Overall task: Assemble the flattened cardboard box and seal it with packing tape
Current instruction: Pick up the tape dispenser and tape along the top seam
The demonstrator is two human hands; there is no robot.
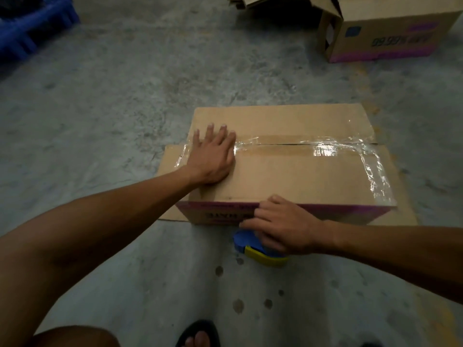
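Pressing tape down along the box seam, dispenser at the near side.

Low in the frame, the right hand (283, 229) has its fingers curled on the dispenser (253, 247) against the near wall of the box (288, 176), mid-frame on the floor (112, 96). Farther up, the left hand (213, 156) lies flat, fingers spread, on the tape (300, 146); to do it well, press firmly outward, flattening wrinkles.
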